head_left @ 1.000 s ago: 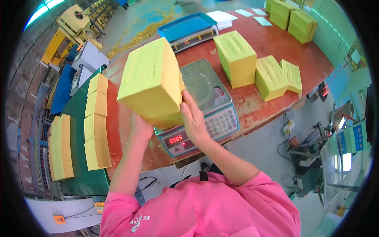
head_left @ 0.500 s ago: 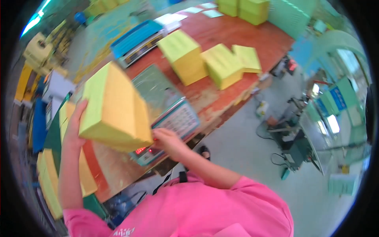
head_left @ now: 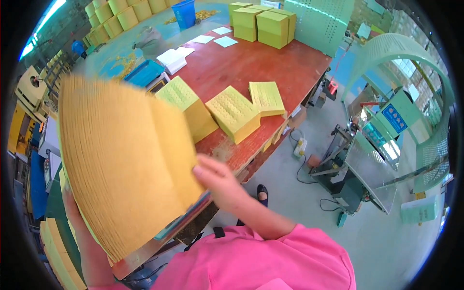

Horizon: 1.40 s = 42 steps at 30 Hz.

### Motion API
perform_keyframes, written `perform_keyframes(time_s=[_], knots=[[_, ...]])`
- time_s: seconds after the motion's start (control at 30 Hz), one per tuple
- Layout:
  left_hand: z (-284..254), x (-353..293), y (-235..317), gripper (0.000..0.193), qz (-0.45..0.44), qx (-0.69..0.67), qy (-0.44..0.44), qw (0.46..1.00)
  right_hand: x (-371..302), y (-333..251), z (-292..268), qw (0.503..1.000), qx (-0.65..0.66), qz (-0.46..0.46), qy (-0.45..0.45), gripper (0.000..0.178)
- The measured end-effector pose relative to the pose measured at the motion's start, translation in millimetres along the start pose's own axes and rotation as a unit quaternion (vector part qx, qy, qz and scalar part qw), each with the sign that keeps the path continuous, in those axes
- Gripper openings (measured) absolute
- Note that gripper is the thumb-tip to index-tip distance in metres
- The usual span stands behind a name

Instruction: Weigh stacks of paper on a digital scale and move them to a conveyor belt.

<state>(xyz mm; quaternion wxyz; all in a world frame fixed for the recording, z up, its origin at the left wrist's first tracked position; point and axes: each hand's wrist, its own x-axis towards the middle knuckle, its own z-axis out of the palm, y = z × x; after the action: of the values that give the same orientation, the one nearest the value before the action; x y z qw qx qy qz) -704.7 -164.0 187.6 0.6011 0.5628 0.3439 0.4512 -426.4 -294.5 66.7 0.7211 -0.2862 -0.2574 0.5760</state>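
Note:
A thick stack of yellow paper sheets (head_left: 125, 164) is held up close at the left, its many sheet edges turned toward me and slightly fanned. My left hand (head_left: 77, 217) supports it from the left side, with the fingers mostly hidden behind the paper. At the stack's right edge, my right hand (head_left: 217, 181) is closed, with thumb and fingers pinching the paper. Beyond it on the red table (head_left: 270, 60) lie a yellow paper block (head_left: 193, 113), a second embossed block (head_left: 234, 116) and a thinner stack (head_left: 267, 96). The tabletop scale is almost wholly covered by the held stack.
Taller yellow blocks (head_left: 273, 29) stand at the table's far end beside a green perforated panel (head_left: 316, 24). A blue tray (head_left: 144, 72) and white papers (head_left: 171, 60) lie at the far left. Machinery with a metal plate (head_left: 369, 169) stands on the floor at right.
The stack has come closer to me and tilted, so its sheet edges now face me, spread out. It now covers the scale. My right hand is still at its right edge.

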Motion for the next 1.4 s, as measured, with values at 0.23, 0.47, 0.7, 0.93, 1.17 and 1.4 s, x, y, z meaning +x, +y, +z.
perform_keyframes(time_s=[0.23, 0.47, 0.7, 0.93, 1.17, 1.4], knots=[[295, 115, -31, 0.050, -0.055, -0.114, -0.186, 0.974, 94, -149, -161, 0.974, 0.008, -0.172, 0.149, 0.038], [470, 272, -159, 0.058, -0.163, -0.161, -0.217, 0.949, 205, -252, -379, 0.962, -0.117, -0.058, 0.238, 0.039], [562, 375, -241, 0.070, -0.315, -0.103, -0.140, 0.933, 331, -295, -507, 0.942, -0.210, 0.078, 0.250, 0.044], [661, 476, -281, 0.076, -0.324, -0.051, -0.071, 0.942, 363, -329, -538, 0.778, -0.480, -0.222, 0.338, 0.034], [707, 540, -287, 0.082, -0.326, -0.012, -0.050, 0.944, 346, -273, -538, 0.679, -0.658, -0.231, 0.230, 0.048], [676, 545, -308, 0.064, -0.145, -0.246, -0.208, 0.936, 359, -257, -512, 0.746, -0.614, -0.157, 0.206, 0.045]])
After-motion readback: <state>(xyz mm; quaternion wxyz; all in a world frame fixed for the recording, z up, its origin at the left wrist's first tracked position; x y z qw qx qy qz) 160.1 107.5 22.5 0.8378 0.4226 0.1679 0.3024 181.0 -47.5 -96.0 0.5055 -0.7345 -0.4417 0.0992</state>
